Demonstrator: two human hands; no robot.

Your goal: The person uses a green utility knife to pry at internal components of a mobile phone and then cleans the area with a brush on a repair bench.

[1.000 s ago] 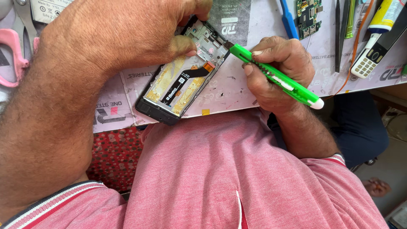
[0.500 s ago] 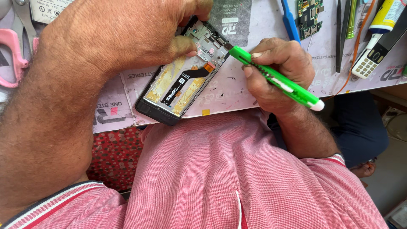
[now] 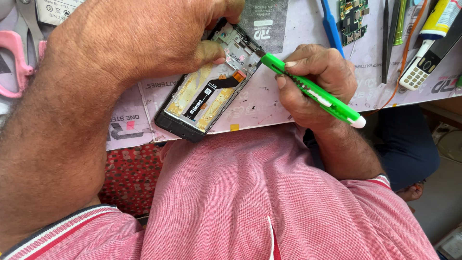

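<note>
Nearest to you, below the bench edge, your ribbed pink shirt (image 3: 250,202) fills the lower view, with a red patterned cloth (image 3: 130,175) at its left. On the near edge of the worn white work mat (image 3: 269,101), the opened phone (image 3: 204,98) lies slanted, its black frame holding yellowed adhesive patches and a dark flex ribbon. Your left hand (image 3: 144,43) is curled over the phone's far end, thumb pressed on the metal shield. Your right hand (image 3: 315,82) is closed around a glossy green plastic tool (image 3: 313,91) with a white cap, its tip touching the phone's upper right edge. Farther back lie pink-handled scissors (image 3: 14,53) at the left, a blue pry tool (image 3: 329,24), a green circuit board (image 3: 353,19), and a small keypad phone (image 3: 418,70) at the right.
</note>
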